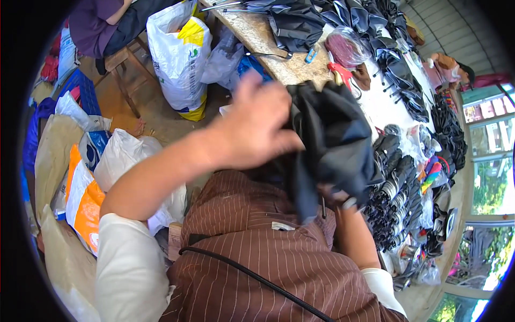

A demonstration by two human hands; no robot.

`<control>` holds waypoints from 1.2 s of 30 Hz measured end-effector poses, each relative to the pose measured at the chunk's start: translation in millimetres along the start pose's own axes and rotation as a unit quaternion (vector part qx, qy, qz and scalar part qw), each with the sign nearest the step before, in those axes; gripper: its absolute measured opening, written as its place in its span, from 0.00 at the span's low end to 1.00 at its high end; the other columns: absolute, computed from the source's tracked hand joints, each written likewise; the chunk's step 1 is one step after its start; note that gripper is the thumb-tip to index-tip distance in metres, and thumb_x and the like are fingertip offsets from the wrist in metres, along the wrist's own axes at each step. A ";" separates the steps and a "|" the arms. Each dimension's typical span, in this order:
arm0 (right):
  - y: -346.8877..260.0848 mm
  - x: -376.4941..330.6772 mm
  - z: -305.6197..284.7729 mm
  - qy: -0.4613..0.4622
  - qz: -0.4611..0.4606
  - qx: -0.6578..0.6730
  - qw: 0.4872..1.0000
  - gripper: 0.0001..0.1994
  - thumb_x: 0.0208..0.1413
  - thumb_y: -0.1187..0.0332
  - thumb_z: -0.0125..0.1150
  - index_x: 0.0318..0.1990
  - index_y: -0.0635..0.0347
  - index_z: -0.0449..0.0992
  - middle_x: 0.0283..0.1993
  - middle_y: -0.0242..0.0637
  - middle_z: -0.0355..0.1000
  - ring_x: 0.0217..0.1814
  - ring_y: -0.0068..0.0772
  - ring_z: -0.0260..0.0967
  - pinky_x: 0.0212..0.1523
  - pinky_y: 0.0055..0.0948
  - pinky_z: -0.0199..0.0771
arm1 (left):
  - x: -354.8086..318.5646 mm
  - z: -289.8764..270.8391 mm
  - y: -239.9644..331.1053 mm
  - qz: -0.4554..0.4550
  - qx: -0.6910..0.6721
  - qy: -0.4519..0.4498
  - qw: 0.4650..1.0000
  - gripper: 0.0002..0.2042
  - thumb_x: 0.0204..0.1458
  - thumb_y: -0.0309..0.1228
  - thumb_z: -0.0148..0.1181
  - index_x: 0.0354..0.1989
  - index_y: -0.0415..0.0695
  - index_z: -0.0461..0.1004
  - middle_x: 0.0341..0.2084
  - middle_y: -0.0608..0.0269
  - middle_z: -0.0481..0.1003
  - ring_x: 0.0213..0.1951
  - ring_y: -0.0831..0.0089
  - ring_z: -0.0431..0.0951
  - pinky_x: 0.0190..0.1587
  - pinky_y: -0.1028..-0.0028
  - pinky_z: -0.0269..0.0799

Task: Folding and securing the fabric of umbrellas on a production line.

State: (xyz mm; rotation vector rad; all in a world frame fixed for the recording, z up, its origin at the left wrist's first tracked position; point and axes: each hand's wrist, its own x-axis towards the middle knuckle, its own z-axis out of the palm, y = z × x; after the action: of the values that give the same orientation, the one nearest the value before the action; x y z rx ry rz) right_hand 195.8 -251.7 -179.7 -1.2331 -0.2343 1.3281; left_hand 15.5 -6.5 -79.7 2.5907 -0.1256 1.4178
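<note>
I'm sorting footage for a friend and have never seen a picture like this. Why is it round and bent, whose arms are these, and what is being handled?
A wide fisheye camera on a person's head looks down, so edges bend. The arms are the wearer's own. The left hand grips a bundle of dark umbrella fabric from above; the right hand holds it from underneath, mostly hidden. Beyond is a long worktable with more folded dark umbrellas, red-handled scissors and a clear bag. On the floor to the left stand white sacks. Another person sits nearby.
</note>
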 end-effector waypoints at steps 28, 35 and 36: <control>-47.0 -1.8 50.1 0.124 -0.331 -0.279 0.893 0.33 0.49 0.62 0.64 0.62 0.61 0.61 0.63 0.45 0.61 0.63 0.40 0.60 0.65 0.36 0.56 | 18.2 -58.7 25.0 -0.302 -0.375 -0.080 0.873 0.05 0.54 0.27 0.57 0.35 0.39 0.72 0.24 0.70 0.72 0.23 0.83 0.62 0.28 0.83 0.60; -51.9 3.7 50.4 0.079 -0.301 -0.193 0.931 0.31 0.49 0.65 0.65 0.61 0.60 0.63 0.62 0.44 0.63 0.61 0.36 0.63 0.66 0.35 0.56 | 33.8 -51.3 1.8 -0.062 0.010 -0.071 0.995 0.14 0.58 0.39 0.51 0.39 0.39 0.69 0.34 0.59 0.71 0.27 0.64 0.65 0.39 0.69 0.64; -51.8 2.6 51.4 0.076 -0.299 -0.195 0.931 0.31 0.49 0.65 0.65 0.61 0.60 0.63 0.62 0.44 0.63 0.61 0.36 0.63 0.66 0.35 0.56 | 32.2 -35.0 9.2 -0.018 -0.003 -0.058 0.998 0.17 0.57 0.44 0.51 0.37 0.39 0.69 0.29 0.59 0.71 0.26 0.61 0.67 0.36 0.67 0.65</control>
State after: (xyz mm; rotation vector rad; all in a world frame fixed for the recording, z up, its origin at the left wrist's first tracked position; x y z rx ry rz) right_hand 189.4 -209.9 -120.1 -1.4332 -0.7294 0.6665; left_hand 2.5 -8.0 -33.1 2.6558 -0.1004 1.2531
